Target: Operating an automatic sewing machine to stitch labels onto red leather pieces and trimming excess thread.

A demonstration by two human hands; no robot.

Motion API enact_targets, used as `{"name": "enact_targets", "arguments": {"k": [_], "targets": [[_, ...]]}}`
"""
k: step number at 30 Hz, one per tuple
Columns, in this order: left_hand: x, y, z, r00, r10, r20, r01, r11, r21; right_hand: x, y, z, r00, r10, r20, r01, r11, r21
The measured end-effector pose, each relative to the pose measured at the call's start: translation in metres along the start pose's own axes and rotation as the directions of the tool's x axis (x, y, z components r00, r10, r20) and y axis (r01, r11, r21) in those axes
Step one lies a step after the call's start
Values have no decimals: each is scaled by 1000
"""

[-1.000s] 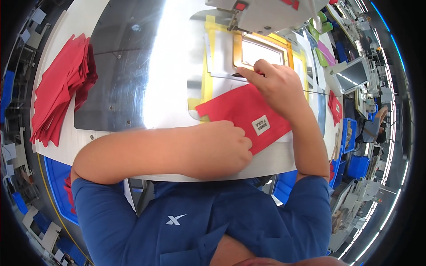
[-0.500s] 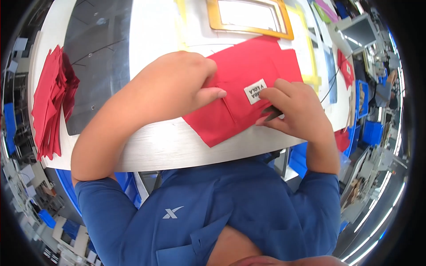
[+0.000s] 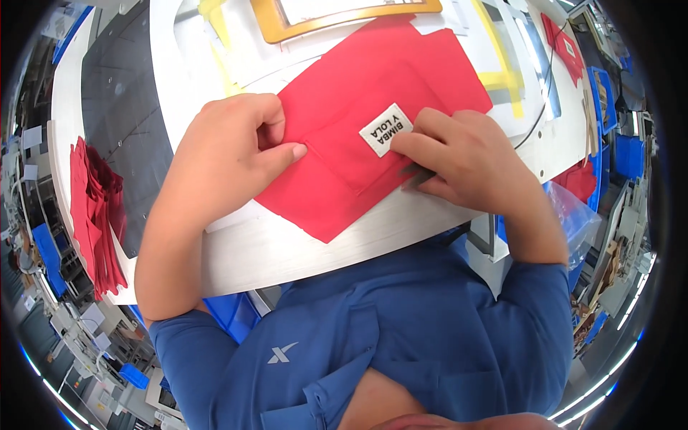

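A red fabric piece point(image 3: 358, 86) lies flat at the near edge of the table, with a white woven label point(image 3: 385, 130) carrying dark lettering. A stitched pocket-like outline shows around the label. My left hand point(image 3: 236, 147) is closed at the fabric's left edge, thumb and curled fingers pinching there; any thread between them is too small to make out. My right hand point(image 3: 466, 154) rests beside the label, its fingertips touching the label's right edge. In that hand are dark thread snips point(image 3: 421, 175), blurred and partly hidden by the fingers, pointing left over the fabric's lower edge.
A yellow-orange frame point(image 3: 344, 20) lies beyond the fabric, near yellow tape strips point(image 3: 502, 79). At left, a dark panel point(image 3: 122, 107) adjoins a stack of red fabric pieces point(image 3: 97, 215). Another labelled red piece point(image 3: 562, 46) lies far right, with blue bins point(image 3: 629, 159) beyond the table.
The head view has shifted. My left hand has moved left, farther from the label, along the fabric. The right hand stays by the label with the snips; more of the label shows.
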State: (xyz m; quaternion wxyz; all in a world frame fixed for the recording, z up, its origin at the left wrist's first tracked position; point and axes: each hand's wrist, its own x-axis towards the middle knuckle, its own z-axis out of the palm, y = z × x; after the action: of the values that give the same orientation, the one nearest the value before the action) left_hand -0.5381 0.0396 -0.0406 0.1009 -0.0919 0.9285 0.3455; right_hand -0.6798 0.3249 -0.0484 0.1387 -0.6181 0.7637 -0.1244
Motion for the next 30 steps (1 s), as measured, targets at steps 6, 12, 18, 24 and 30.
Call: {"name": "enact_targets", "arguments": {"k": [6, 12, 18, 24, 30], "targets": [[2, -3, -2, 997, 66, -42, -68, 997, -48, -7, 8, 7, 979, -130, -158, 122, 991, -63], [-7, -6, -5, 904, 427, -24, -428, 904, -3, 5, 0, -4, 942, -220, -254, 226, 974, -6], [-26, 12, 2, 812, 582, 48, -440, 665, -603, -45, -4, -56, 958, 200, -206, -101, 906, 411], [-9, 13, 12, 954, 298, 2, -158, 511, -845, -20, 36, -50, 918, 386, -88, -133, 509, 850], [14, 3, 20, 998, -35, 50, 61, 699, -713, 20, 50, -51, 894, 418, 162, -424, 671, 608]]}}
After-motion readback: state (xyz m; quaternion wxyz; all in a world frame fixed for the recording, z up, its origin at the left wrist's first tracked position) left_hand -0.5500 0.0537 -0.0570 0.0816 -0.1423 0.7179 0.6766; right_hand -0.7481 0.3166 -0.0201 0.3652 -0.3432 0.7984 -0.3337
